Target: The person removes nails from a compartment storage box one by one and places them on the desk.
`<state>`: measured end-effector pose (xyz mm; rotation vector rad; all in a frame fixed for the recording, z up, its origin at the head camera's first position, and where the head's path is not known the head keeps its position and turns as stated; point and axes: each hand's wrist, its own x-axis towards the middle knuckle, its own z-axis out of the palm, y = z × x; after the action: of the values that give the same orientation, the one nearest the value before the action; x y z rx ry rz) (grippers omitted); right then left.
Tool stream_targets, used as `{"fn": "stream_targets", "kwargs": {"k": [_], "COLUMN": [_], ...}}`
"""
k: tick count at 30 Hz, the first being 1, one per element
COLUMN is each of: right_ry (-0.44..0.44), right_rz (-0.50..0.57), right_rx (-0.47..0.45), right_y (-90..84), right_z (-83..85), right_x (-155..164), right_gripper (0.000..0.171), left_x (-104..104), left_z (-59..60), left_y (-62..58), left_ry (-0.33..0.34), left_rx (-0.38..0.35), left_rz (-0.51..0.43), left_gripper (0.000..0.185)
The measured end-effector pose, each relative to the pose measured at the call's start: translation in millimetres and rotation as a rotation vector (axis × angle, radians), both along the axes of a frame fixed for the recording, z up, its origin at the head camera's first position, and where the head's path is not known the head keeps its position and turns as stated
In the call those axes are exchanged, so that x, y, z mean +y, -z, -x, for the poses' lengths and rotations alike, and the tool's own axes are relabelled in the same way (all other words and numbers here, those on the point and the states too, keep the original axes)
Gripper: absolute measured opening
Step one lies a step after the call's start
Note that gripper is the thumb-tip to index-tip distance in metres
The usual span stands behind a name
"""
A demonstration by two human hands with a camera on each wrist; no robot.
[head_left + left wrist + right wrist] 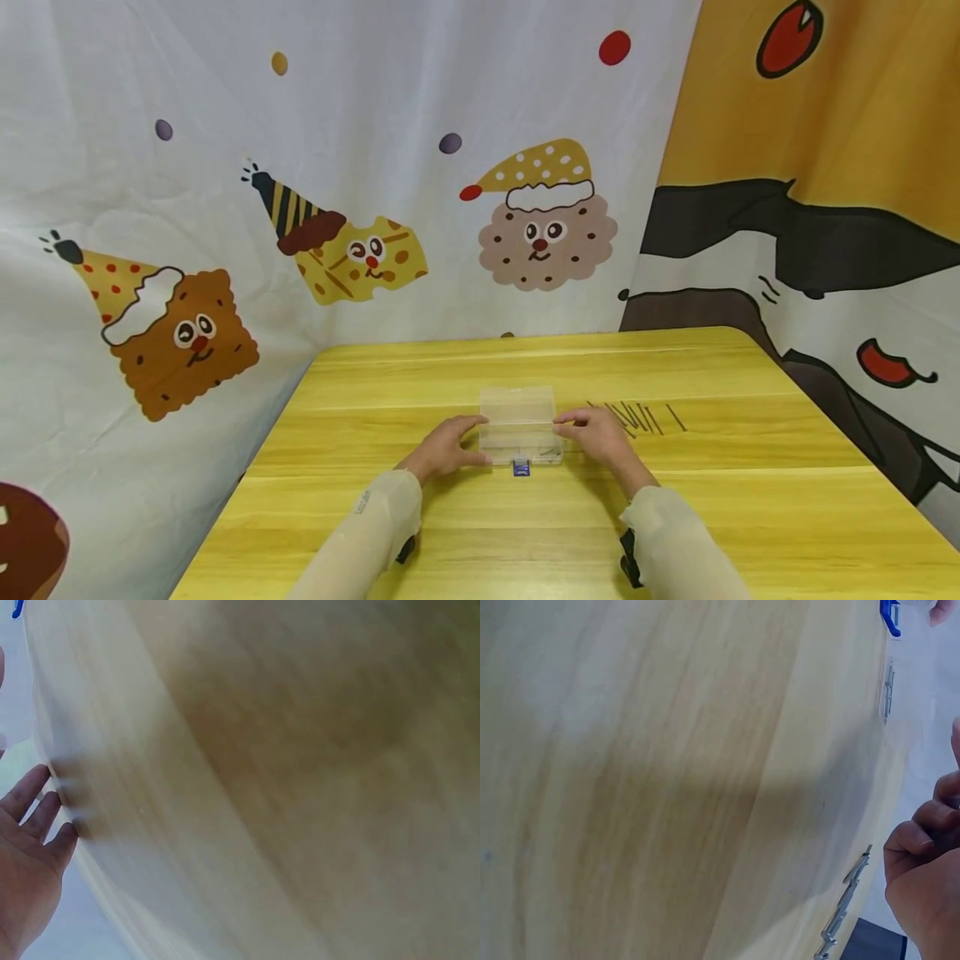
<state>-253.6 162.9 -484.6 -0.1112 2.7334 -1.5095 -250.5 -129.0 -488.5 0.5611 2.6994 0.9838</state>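
A small clear plastic box [520,423] with a blue latch [521,468] at its front lies on the yellow wooden table [525,525]. My left hand [450,446] rests against the box's left side, and the left wrist view shows its fingers [41,814] straight. My right hand [592,429] is at the box's right edge, with thumb and forefinger pinching there. Its fingers [922,832] look curled in the right wrist view. A few thin nails [888,688] lie inside the box.
Several thin dark nails [637,417] lie in a row on the table just right of my right hand, and some nails [845,904] show in the right wrist view. Cartoon-print curtains [360,208] hang behind and beside the table.
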Motion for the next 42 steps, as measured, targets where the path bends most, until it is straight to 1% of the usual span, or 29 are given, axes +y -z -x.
{"fn": "stream_targets", "kwargs": {"k": [4, 7, 11, 15, 20, 24, 27, 29, 33, 37, 42], "right_ry": [-0.064, -0.097, -0.111, -0.103, -0.116, -0.164, -0.215, -0.244, -0.256, -0.244, -0.246], "right_rz": [-0.023, -0.035, -0.054, -0.09, -0.15, -0.23, -0.307, -0.361, -0.456, -0.474, -0.467], "right_rx": [-0.025, -0.022, -0.019, -0.041, -0.058, -0.061, -0.049, -0.033, -0.008, 0.009, 0.077], "right_y": [0.5, 2.4, 6.0, 7.3, 3.0, -2.3, -6.5, -8.1, -8.8, -6.1, -4.1], "right_z": [-1.5, -2.9, -4.2, -4.7, -3.9, -1.2, 0.6, 0.8, 1.1, 1.1, -2.5], "right_x": [-3, -5, -6, -6, -7, -9, -12, -13, -17, -19, -21], "right_gripper": [0.01, 0.007, 0.005, 0.004, 0.008, 0.005, 0.003, 0.006, 0.011, 0.013, 0.013], "left_x": [-1, -1, -1, 0, 0, 0, -1, -1, 0, 0, -2], "left_z": [0.0, 0.5, 1.1, 1.4, 1.8, 2.2, 1.8, 1.1, 0.5, 0.6, 1.4], "left_y": [-2.0, -2.4, -0.8, 1.6, 1.8, 1.5, 1.2, 1.4, 1.8, 2.4, 3.7], "left_ry": [-0.001, 0.0, 0.004, 0.009, 0.013, 0.014, 0.013, 0.014, 0.013, 0.011, 0.005], "left_rx": [-0.006, -0.008, -0.004, 0.001, 0.008, 0.006, 0.001, -0.004, -0.013, -0.012, -0.006], "left_rz": [0.002, 0.006, 0.019, 0.025, 0.023, 0.014, 0.007, 0.002, -0.002, 0.008, 0.011], "left_gripper": [0.07, 0.07, 0.07, 0.07, 0.069, 0.069, 0.069, 0.069, 0.069, 0.069, 0.069]}}
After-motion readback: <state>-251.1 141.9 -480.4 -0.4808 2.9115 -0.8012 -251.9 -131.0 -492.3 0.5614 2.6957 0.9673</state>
